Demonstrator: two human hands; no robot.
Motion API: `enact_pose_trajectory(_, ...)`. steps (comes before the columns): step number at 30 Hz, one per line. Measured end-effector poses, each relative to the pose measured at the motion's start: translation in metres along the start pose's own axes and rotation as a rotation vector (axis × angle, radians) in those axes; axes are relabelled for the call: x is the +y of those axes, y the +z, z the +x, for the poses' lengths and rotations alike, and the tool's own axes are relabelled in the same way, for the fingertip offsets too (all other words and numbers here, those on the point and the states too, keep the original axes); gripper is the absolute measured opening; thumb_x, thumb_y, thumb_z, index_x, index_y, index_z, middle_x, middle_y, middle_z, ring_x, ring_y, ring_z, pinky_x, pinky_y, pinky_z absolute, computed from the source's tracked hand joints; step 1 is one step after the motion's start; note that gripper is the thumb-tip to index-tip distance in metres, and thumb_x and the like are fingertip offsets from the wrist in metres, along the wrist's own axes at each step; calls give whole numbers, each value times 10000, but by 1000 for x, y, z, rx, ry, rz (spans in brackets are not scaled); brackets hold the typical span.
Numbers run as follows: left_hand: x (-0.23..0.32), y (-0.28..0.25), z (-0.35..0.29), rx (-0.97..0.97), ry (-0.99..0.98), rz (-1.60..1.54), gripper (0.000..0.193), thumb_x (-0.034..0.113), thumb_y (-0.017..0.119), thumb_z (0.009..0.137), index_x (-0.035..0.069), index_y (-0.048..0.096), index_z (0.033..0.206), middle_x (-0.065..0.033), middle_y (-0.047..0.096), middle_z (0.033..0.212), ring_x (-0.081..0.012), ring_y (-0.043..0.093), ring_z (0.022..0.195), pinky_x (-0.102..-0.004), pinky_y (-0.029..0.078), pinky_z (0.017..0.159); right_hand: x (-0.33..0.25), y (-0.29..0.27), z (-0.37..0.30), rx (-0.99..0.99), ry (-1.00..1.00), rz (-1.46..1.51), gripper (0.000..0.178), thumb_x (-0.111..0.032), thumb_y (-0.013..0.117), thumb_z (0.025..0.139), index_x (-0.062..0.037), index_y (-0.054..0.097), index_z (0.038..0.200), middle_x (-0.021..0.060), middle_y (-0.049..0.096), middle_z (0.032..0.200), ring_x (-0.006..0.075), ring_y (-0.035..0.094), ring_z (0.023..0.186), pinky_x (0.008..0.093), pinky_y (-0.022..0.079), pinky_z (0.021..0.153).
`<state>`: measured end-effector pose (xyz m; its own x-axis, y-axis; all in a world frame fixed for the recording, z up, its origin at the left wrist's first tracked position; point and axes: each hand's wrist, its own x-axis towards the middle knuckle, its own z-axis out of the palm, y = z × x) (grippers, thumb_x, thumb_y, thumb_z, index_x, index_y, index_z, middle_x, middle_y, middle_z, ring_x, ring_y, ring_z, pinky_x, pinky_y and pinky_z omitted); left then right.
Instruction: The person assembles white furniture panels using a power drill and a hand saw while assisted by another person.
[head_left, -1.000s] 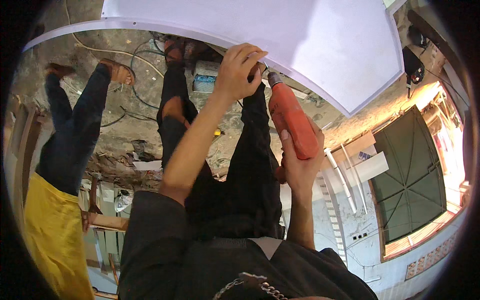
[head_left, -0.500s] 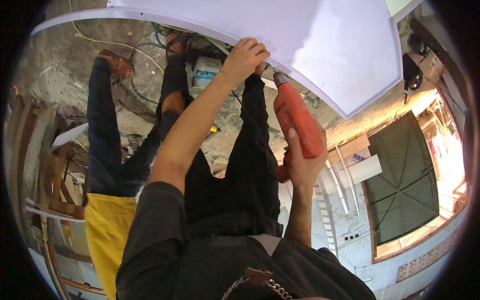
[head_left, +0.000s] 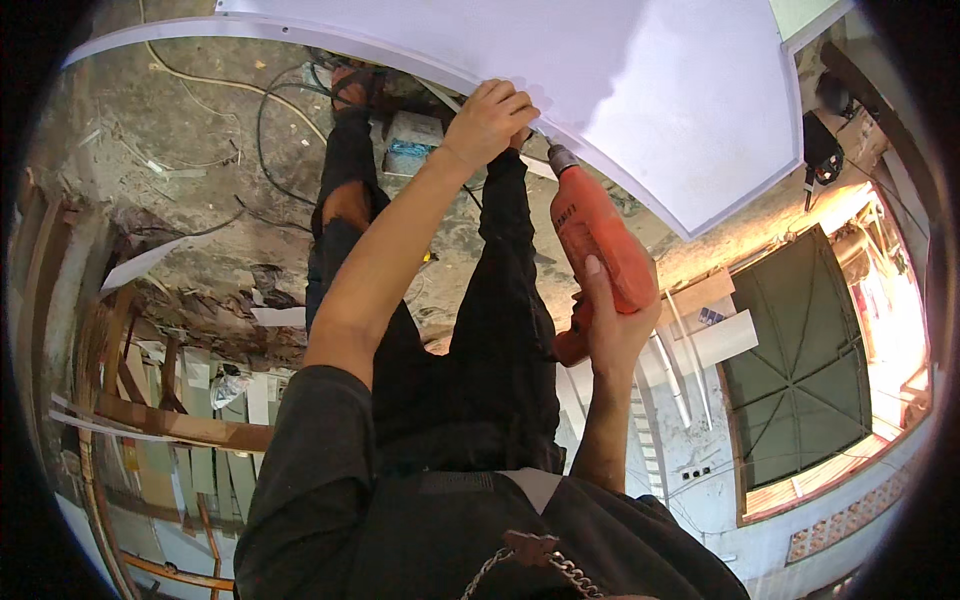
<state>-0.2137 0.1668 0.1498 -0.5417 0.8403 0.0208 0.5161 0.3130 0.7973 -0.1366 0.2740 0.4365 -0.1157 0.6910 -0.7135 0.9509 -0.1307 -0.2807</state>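
My right hand [head_left: 612, 325] is wrapped round the grip and body of a red power drill [head_left: 592, 235]. The drill's nose points up and left, and its chuck is close to the rim of a large white panel [head_left: 480, 40]. Just left of the chuck, my left hand [head_left: 490, 122] is closed over the panel's raised edge with fingers curled. Those fingers hide whether anything small is pinched under them. Where the drill's tip ends, I cannot tell whether it touches the rim.
My dark-trousered legs stand below the panel. A grey block with a blue patch [head_left: 410, 145] lies on the rough floor by my left foot. Cables [head_left: 262, 150] run across the ground at left. Wooden boards [head_left: 190, 425] stand at lower left, a dark green gate [head_left: 800, 370] at right.
The person in yellow at my left has gone from view, uncovering floor and boards. Both my hands and the drill have hardly shifted; the drill sits slightly further right.
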Motion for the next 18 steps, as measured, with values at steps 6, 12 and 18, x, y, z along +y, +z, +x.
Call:
enact_pose_trajectory(6,0,-2,3,-20,-28,-61,304,41,674,718,111,711,1011,-2,657,1001,-226,586,1023,-399,451,1002,-3,7,11,2,-22,5,527,-193,794,834,10,599,1280,164,603,1204,252,608,1089,373,466,965)
enact_pose_trajectory(12,-4,1,0,-14,-42,-73,298,71,681,722,101,709,1017,-6,667,1059,-231,584,1051,-402,448,1000,-13,3,1,-31,-59,-84,536,-175,809,809,1,615,1276,149,586,1161,265,595,1098,380,457,973)
enact_pose_trajectory(18,-1,-10,0,-111,-16,-82,365,169,719,819,100,665,1173,-55,644,1160,-257,575,1121,-416,445,1015,-2,-15,1,-30,-84,-82,548,-141,795,815,4,594,1304,154,575,1168,263,586,1087,377,459,963)
